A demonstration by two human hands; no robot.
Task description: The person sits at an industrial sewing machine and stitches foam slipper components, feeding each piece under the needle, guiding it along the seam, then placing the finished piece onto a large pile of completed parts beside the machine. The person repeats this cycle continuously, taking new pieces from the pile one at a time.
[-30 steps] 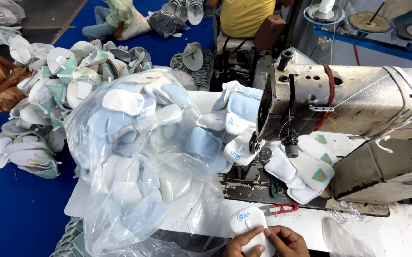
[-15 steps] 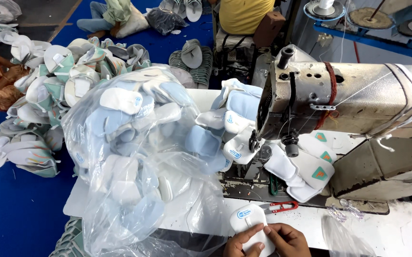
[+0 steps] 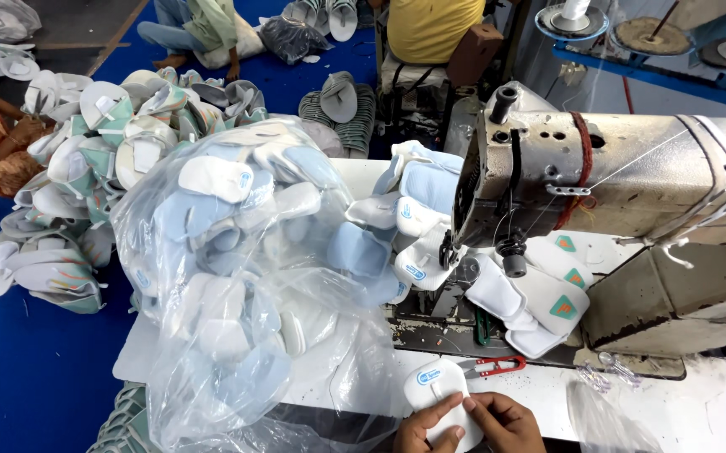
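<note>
Barely shifted since earlier: both hands, left hand [image 3: 430, 428] and right hand [image 3: 501, 424], pinching white shoe piece [image 3: 440, 394] just before sewing machine [image 3: 606, 193] (red snips [image 3: 497, 366] close); could slip, snag plastic bag [image 3: 237, 285].

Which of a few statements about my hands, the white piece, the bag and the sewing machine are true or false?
1. Both hands, left hand and right hand, hold the white padded piece. True.
2. The piece lies under the sewing machine needle. False: it is at the table's near edge.
3. The clear plastic bag holds pale blue and white pieces. True.
4. The red-handled snips are in the right hand. False: they lie on the table.
</note>
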